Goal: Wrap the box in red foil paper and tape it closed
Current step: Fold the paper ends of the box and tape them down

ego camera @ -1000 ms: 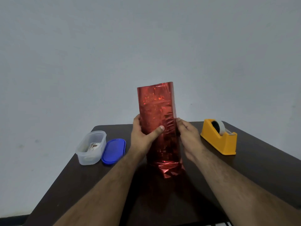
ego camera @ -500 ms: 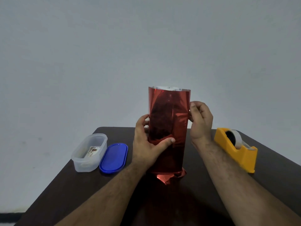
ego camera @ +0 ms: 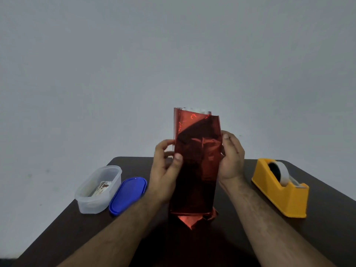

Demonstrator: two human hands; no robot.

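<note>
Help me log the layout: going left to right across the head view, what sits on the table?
Clear container → blue lid → left hand → red foil-wrapped box → right hand → yellow tape dispenser.

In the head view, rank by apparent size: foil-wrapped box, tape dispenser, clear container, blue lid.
1. foil-wrapped box
2. tape dispenser
3. clear container
4. blue lid
The dispenser and container look close; the dispenser seems slightly larger.
</note>
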